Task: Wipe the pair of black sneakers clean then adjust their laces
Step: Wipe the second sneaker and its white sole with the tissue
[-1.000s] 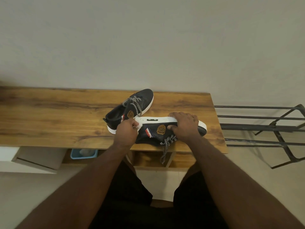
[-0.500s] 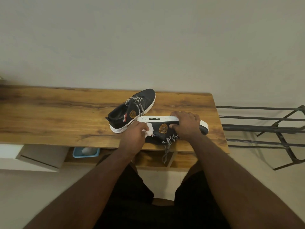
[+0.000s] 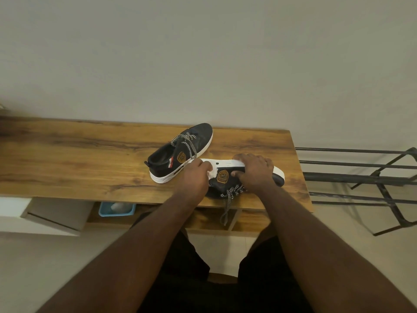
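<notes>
Head view shows your left hand (image 3: 195, 175) bunched around a white wipe (image 3: 211, 173), pressing it on the side of the near sneaker (image 3: 225, 179), which lies tipped on its side near the surface's (image 3: 79, 159) front right edge with its white sole facing the wall. Your right hand (image 3: 253, 169) clamps over that shoe's middle, fingers curled over the sole, and hides most of its upper. Its speckled lace (image 3: 226, 205) spills past the front edge and dangles in front of the open shelf below. Just behind, the second sneaker (image 3: 180, 154) stands upright on its sole, toe angled toward the wall, its heel close to your left knuckles. Under the wooden surface you can see a small blue tray (image 3: 117, 210) holding something pale, and a white drawer unit (image 3: 45, 213) to the left. A black metal rack (image 3: 365, 177) stands to the right of the surface. A plain pale wall rises behind, and the floor is light.
</notes>
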